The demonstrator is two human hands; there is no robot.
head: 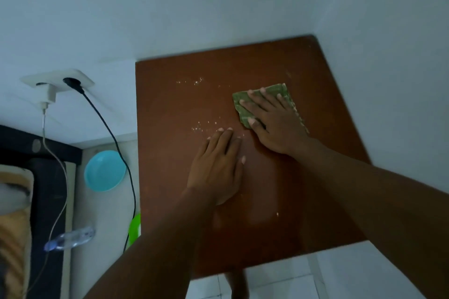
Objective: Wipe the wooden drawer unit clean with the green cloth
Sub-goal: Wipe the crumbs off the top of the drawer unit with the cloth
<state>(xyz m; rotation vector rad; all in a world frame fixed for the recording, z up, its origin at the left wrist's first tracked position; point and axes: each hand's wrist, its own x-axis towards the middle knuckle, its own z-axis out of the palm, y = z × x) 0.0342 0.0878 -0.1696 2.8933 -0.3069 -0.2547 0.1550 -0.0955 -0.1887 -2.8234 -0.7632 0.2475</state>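
The right hand (274, 124) presses the green cloth (275, 88) flat with spread fingers at the far right of the wooden drawer unit (170, 165) top, with pale crumbs (195, 82) lying to its left, nearer the flat, close-fingered left hand (216, 167)

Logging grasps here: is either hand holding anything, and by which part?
Nothing is gripped: the right hand presses flat on the green cloth; the left hand rests flat on the brown wooden top.

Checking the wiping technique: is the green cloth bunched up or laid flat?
Laid flat: the green cloth lies as a flat pad on the wooden drawer unit, under the straight fingers of the right hand.
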